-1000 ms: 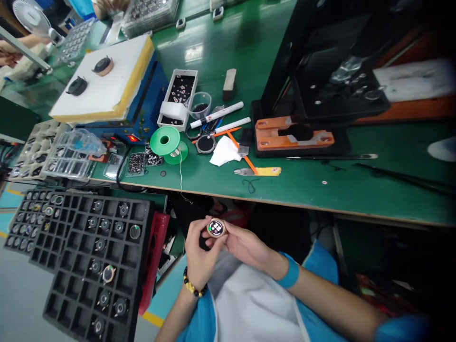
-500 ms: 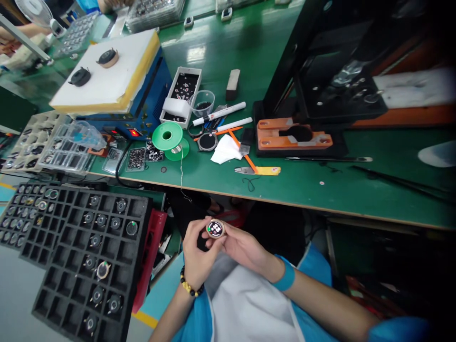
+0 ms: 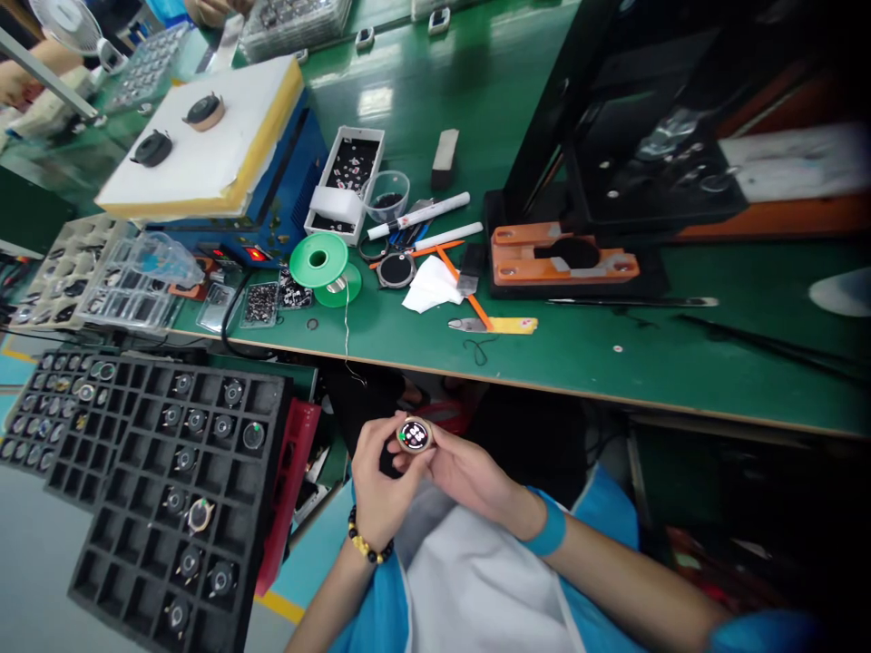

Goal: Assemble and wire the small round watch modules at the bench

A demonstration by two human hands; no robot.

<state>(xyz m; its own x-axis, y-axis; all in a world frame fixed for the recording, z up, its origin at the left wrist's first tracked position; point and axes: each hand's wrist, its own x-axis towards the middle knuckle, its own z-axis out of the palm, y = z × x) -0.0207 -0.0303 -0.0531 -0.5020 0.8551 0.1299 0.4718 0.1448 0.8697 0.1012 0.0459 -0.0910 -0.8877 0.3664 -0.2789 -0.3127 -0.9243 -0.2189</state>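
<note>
A round watch case (image 3: pixel 415 435) with a lit dark display is held above my lap, below the front edge of the bench. My left hand (image 3: pixel 385 481), with a beaded bracelet at its wrist, grips the watch case from the left side. From the right, my right hand (image 3: pixel 469 476) holds the same watch case, its fingers around the rim and underneath. The undersides of the fingers are partly hidden. To the left of my hands lies a black foam tray (image 3: pixel 132 540) with several watch cases in its compartments.
The green bench (image 3: pixel 408 349) carries a blue heater box (image 3: pixel 278 195), a green spool (image 3: pixel 319 260), pens, an orange fixture (image 3: pixel 517 256) under a black press, and tweezers (image 3: pixel 768 345). A red tray (image 3: pixel 289 499) is beside the foam tray. Another person's hand (image 3: pixel 210 11) shows at the top left.
Both hands still hold the watch case, which has shifted very slightly right and up in view. The co-worker's hand at the top has moved a little.
</note>
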